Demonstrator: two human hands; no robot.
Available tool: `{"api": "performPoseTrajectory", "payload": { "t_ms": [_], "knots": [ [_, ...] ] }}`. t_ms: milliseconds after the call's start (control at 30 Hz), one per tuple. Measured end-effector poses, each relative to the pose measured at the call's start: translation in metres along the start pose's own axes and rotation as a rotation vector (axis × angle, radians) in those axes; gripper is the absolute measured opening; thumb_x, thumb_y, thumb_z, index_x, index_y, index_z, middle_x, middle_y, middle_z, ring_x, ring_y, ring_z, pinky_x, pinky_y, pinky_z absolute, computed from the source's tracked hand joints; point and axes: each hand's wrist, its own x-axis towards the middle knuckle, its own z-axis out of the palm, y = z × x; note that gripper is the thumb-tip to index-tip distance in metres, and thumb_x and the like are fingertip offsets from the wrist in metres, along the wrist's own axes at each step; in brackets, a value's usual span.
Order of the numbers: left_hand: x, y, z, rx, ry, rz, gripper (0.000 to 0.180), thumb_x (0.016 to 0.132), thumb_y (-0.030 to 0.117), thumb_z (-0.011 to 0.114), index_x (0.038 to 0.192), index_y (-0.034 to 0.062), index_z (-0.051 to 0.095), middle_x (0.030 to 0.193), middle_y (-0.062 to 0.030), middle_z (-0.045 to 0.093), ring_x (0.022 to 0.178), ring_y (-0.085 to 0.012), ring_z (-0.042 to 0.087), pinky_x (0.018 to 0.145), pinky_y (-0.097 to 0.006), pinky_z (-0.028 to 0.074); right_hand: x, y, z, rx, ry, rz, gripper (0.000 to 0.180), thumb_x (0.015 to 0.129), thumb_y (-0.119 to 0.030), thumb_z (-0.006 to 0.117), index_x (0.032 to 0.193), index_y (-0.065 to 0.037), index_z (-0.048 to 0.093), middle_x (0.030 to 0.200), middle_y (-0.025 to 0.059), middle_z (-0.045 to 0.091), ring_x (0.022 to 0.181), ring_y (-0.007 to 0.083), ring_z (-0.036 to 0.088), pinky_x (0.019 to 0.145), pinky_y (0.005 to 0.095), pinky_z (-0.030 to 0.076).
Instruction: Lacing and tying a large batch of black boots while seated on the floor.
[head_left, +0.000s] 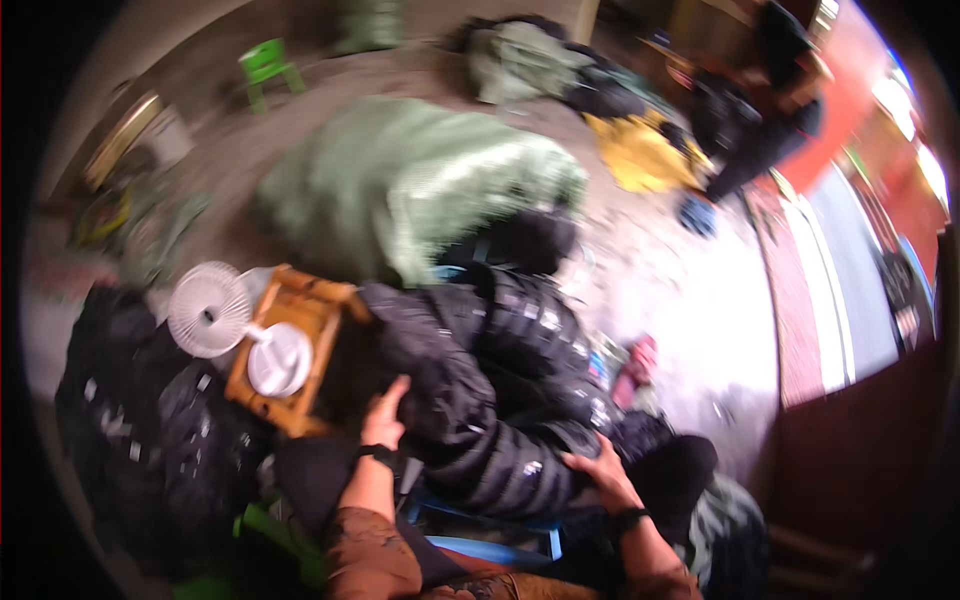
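A bulky black puffer jacket (pixel 505 395) lies in front of me, its quilted folds piled over a blue stool (pixel 480 548). Against the jacket's left side rests my left hand (pixel 384 418), open, with its fingers stretched upward and partly smeared by motion. At the near right, my right hand (pixel 604 474) grips a fold of the jacket between thumb and fingers; some of those fingers are hidden. Both wrists wear dark bands.
Left of the jacket, a white fan (pixel 210 310) stands by a wooden stool (pixel 265 375). Black bagged goods (pixel 130 430) heap up at far left. Beyond lies a large pale-green sack (pixel 420 180). A person (pixel 780 100) stands near yellow cloth (pixel 640 150); a green chair (pixel 266 68) is at the back.
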Motion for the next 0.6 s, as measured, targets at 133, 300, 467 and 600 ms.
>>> {"api": "performPoseTrajectory", "payload": {
  "t_ms": [133, 300, 467, 600],
  "knots": [
    [-0.011, 0.013, 0.047, -0.073, -0.115, 0.013, 0.051, 0.076, 0.032, 0.079, 0.116, 0.0031, 0.063, 0.115, -0.0072, 0.064, 0.106, -0.0222, 0.061, 0.098, -0.037, 0.047, -0.011, -0.009, -0.003, 0.021, 0.061, -0.204, 0.102, 0.060, -0.033, 0.088, 0.141, -0.001, 0.036, 0.135, 0.0204, 0.047, 0.126, 0.0285, 0.046, 0.106, 0.0363, 0.037],
    [-0.019, 0.097, 0.065, -0.075, -0.307, 0.209, 0.068, 0.079, 0.035, 0.076, 0.132, 0.0027, 0.049, 0.129, -0.0099, 0.057, 0.118, -0.0270, 0.054, 0.105, -0.043, 0.042, -0.035, -0.030, -0.008, 0.224, 0.039, -0.473, 0.095, 0.062, -0.027, 0.088, 0.140, -0.007, 0.038, 0.131, 0.0159, 0.048, 0.124, 0.0258, 0.046, 0.106, 0.0344, 0.035],
    [-0.059, 0.215, 0.150, 0.008, -0.315, 0.361, 0.066, 0.083, 0.036, 0.073, 0.134, 0.0029, 0.047, 0.130, -0.0107, 0.055, 0.119, -0.0263, 0.053, 0.104, -0.042, 0.043, -0.046, -0.074, -0.041, 0.400, 0.095, -0.724, 0.091, 0.064, -0.022, 0.086, 0.139, -0.005, 0.038, 0.130, 0.0118, 0.047, 0.123, 0.0204, 0.045, 0.105, 0.0313, 0.034],
    [-0.084, 0.283, 0.238, -0.068, -0.267, 0.541, 0.050, 0.088, 0.029, 0.067, 0.128, 0.0015, 0.056, 0.138, -0.0101, 0.050, 0.122, -0.0240, 0.051, 0.107, -0.039, 0.040, -0.052, -0.109, -0.069, 0.615, 0.111, -0.862, 0.096, 0.061, -0.013, 0.087, 0.140, -0.001, 0.033, 0.133, 0.0109, 0.044, 0.124, 0.0164, 0.042, 0.108, 0.0292, 0.031]
  ]
}}
